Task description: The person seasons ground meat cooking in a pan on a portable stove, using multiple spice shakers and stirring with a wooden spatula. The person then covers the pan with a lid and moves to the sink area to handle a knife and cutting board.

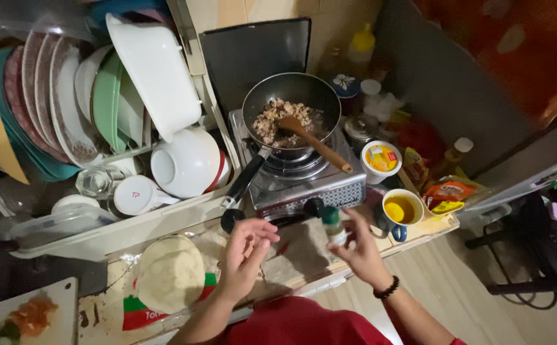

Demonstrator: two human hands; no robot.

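Observation:
My right hand point(359, 248) holds a small spice jar point(333, 225) with a green band, tilted in front of the stove. Beside it, my left hand point(245, 250) has its fingers pinched together, and whether something small is between them I cannot tell. Past both hands, a dark frying pan point(260, 103) of minced filling sits on a single-burner gas stove point(329, 186), a wooden spatula point(313, 142) resting in it. The pan's black handle point(240, 185) points toward my left hand.
A dish rack point(125, 225) with plates, bowls and cups fills the left. A flat white dough round point(171, 273) lies on the counter, with a cutting board point(54, 300) of chopped vegetables at the lower left. A yellow-lined cup point(402, 209), a tub point(381, 159) and sauce packets stand right of the stove.

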